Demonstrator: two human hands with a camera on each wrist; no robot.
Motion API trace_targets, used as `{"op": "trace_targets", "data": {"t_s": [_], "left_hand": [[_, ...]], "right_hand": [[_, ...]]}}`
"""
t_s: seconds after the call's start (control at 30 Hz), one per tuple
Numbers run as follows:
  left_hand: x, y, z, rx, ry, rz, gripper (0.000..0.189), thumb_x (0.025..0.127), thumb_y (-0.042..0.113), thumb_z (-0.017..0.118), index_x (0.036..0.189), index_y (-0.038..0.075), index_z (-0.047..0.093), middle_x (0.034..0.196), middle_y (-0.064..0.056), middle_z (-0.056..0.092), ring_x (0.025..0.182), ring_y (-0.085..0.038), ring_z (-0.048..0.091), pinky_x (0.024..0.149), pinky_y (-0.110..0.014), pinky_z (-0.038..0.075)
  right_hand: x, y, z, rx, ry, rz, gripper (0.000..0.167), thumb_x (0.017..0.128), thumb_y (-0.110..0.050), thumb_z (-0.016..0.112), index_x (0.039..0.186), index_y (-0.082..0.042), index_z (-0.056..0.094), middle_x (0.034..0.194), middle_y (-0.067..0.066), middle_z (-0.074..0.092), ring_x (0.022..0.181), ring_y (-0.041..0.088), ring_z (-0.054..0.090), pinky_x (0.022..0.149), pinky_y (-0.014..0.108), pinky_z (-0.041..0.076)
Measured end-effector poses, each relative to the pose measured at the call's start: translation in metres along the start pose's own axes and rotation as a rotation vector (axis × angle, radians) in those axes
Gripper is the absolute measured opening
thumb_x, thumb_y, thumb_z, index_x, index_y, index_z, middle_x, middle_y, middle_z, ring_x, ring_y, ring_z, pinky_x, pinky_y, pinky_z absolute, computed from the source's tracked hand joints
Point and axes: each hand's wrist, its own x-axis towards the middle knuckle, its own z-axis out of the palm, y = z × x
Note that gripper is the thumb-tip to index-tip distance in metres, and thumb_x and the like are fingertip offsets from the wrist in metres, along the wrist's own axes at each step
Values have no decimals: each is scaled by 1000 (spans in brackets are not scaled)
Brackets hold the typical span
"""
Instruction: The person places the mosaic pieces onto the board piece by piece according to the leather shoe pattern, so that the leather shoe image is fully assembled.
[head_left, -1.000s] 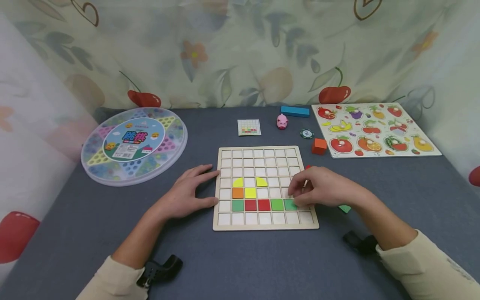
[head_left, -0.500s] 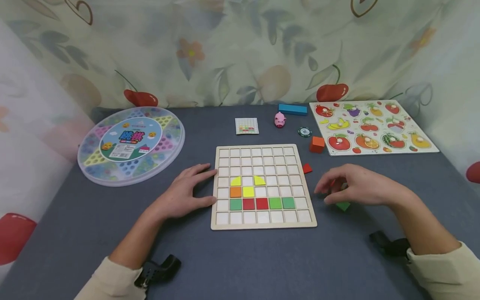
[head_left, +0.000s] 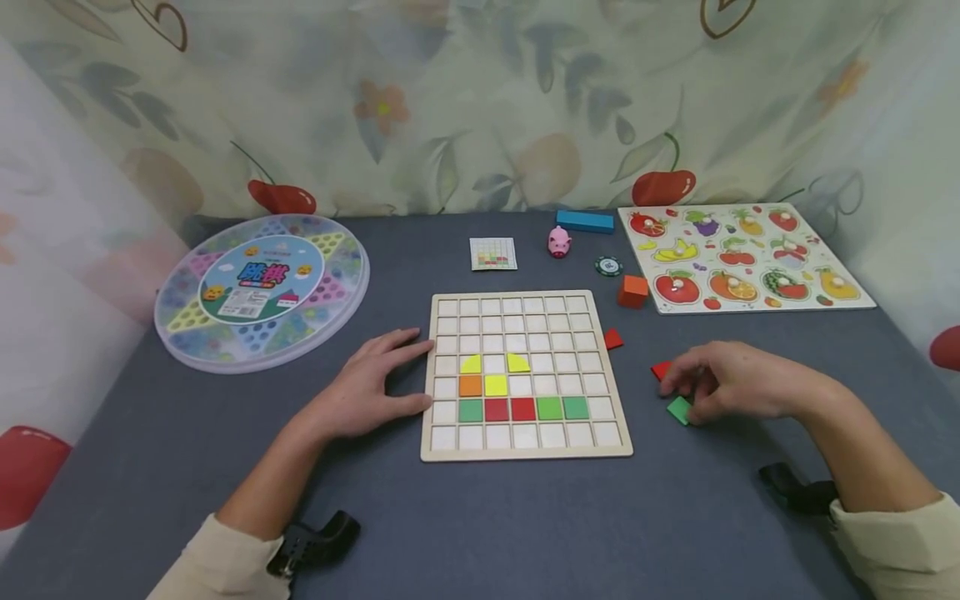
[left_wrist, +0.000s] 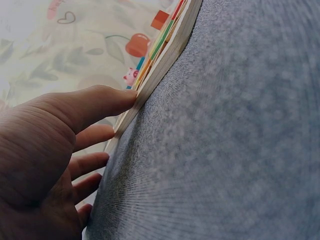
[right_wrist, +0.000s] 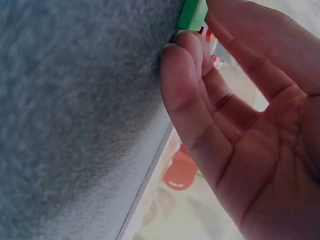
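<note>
A wooden grid board [head_left: 527, 450] with white cells lies flat in the head view, bearing yellow, orange, red and green tiles. My left hand [head_left: 363, 387] steadies its left edge, thumb and index fingertips against the rim; the left wrist view shows the thumb [left_wrist: 110, 100] on the board's side. To the right of the board, my right hand [head_left: 738, 379] is low over the table with bent fingers. A green tile [head_left: 678, 410] lies at its thumb tip and a red tile [head_left: 661, 371] shows partly beneath its fingers. The right wrist view has the green tile [right_wrist: 192, 15] beside the fingertips.
Another red tile [head_left: 613, 338] lies by the board's right edge. Behind stand a pattern card [head_left: 493, 254], pink pig [head_left: 558, 242], blue block [head_left: 585, 221], poker chip [head_left: 608, 266] and orange block [head_left: 633, 292]. A round game box [head_left: 262, 346] is left, a fruit puzzle [head_left: 750, 254] right.
My right hand has left the green tile in the board's lower row and moved right to the loose green and red tiles. The left hand stays at the board's edge.
</note>
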Motion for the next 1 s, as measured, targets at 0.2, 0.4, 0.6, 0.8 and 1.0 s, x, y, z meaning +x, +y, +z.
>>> {"op": "trace_targets", "data": {"t_s": [0.2, 0.4, 0.6, 0.8, 1.0], "left_hand": [[1, 0, -1, 1, 4, 8, 75, 92, 38, 76, 159, 20, 45, 169, -12, 29, 155, -40, 22, 118, -68, 25], [1, 0, -1, 1, -1, 8, 76, 92, 38, 76, 159, 20, 45, 169, -12, 29, 155, -40, 22, 118, -68, 25], [1, 0, -2, -2, 2, 6, 76, 92, 38, 76, 159, 20, 45, 169, -12, 29, 155, -40, 22, 118, -68, 25], [0, -1, 0, -5, 6, 9, 75, 93, 38, 76, 158, 19, 45, 169, -13, 29, 155, -41, 23, 118, -68, 26], [-1, 0, 1, -5, 10, 20, 75, 93, 38, 75, 158, 19, 45, 169, -14, 30, 154, -42, 24, 117, -68, 26]], "right_hand": [[3, -1, 4, -17, 0, 23, 24, 81, -15, 85, 98, -15, 68, 89, -1, 60, 77, 15, 57, 66, 27, 48], [1, -1, -1, 135, -2, -15, 21, 87, -18, 82, 97, -8, 66, 76, 2, 63, 64, 16, 59, 62, 29, 50], [9, -14, -6, 215, 68, -76, 30, 93, -21, 78, 117, -6, 69, 87, 9, 68, 73, 22, 66, 68, 34, 57], [24, -35, -7, 223, 137, -69, 33, 96, -24, 75, 124, -9, 71, 100, 9, 71, 82, 23, 68, 75, 35, 58], [38, -52, -5, 238, 133, -74, 35, 97, -25, 74, 127, -9, 71, 100, 9, 71, 82, 22, 67, 75, 35, 57]]}}
